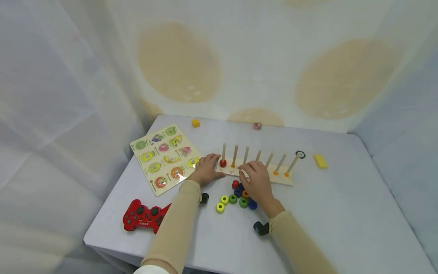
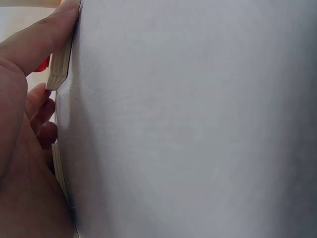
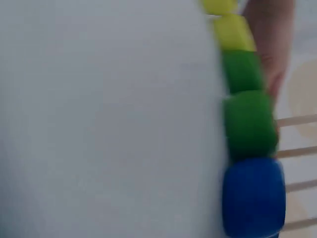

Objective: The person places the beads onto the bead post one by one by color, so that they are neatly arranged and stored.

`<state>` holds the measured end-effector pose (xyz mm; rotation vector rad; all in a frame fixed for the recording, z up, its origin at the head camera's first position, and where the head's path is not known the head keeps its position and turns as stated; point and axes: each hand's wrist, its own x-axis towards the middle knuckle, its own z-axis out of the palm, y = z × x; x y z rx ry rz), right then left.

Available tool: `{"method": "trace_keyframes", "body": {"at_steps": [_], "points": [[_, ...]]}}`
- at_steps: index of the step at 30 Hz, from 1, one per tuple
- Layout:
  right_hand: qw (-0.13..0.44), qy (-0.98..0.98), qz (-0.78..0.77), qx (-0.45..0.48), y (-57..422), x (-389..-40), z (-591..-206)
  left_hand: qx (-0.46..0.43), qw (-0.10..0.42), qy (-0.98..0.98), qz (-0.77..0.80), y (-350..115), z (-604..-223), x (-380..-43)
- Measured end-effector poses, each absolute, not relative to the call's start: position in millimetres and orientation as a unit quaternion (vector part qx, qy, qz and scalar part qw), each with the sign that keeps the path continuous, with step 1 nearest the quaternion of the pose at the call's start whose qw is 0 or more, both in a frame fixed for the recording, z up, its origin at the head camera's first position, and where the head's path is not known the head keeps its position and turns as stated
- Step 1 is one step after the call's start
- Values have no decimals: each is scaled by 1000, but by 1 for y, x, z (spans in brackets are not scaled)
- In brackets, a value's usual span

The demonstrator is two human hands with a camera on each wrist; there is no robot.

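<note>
A wooden peg board (image 1: 284, 179) with a row of upright pegs stands mid-table. A red bead (image 1: 222, 163) sits low on its leftmost peg. My left hand (image 1: 204, 170) grips the board's left end; in the left wrist view its thumb and fingers lie on either side of the wooden edge (image 2: 60, 64). My right hand (image 1: 257, 182) is at the board's middle pegs with bent fingers, and whatever lies between its fingertips is hidden. Just in front are loose beads: yellow (image 1: 220, 207), green (image 1: 243, 202), blue (image 3: 254, 197), orange (image 1: 245, 194) and red (image 1: 235, 184).
A fruit puzzle board (image 1: 161, 152) lies at left, beyond a red game controller (image 1: 143, 216) partly covered by the left sleeve. A yellow cube (image 1: 195, 123) and a small pink object (image 1: 257, 126) are at the back. A yellow block (image 1: 320, 161) and a round black-and-white piece (image 1: 300, 154) lie right.
</note>
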<state>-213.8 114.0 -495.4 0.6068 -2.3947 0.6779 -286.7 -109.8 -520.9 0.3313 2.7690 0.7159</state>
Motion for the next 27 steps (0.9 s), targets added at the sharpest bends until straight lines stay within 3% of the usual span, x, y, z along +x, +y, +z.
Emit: {"method": "trace_keyframes", "body": {"at_steps": [6, 16, 21, 27], "points": [[145, -941, 253, 175, 118, -196, -517, 113, 119, 956, 241, -110, -519, -289], [30, -978, 167, 123, 106, -195, -517, 117, 132, 952, 249, -111, -533, -289], [13, -972, 219, 85, 106, -198, -510, 114, 130, 951, 255, -111, -531, -289], [40, -966, 239, 87, 109, -201, -503, 107, 134, 949, 263, -111, -528, -290]]}}
